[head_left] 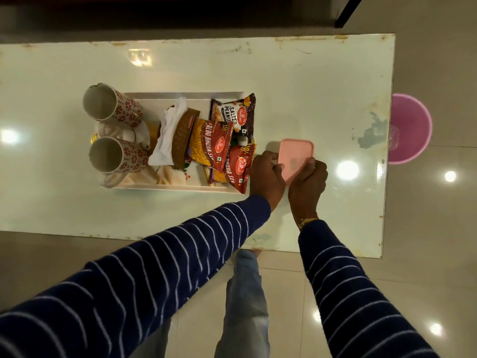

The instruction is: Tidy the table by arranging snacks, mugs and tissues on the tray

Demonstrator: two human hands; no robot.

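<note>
A white tray (pixel 180 96) on the table holds two red-patterned mugs (pixel 111 105) (pixel 117 157) at its left end. A wicker basket of white tissues (pixel 171 133) stands in the middle. Three snack packets fill the right end: a dark salted peanuts packet (pixel 236 113) and two red bhujia sev packets (pixel 210 144) (pixel 236 167). Just right of the tray sits a pink lidded box (pixel 295 155). My left hand (pixel 265 174) grips its left side and my right hand (pixel 307 183) grips its right and near side.
The glossy white table (pixel 284 73) ends at the right, where a pink bin (pixel 410 129) stands on the floor. A dark furniture leg (pixel 347 11) rises beyond the far edge. A crumpled cloth (pixel 165 177) lies in the tray's near part.
</note>
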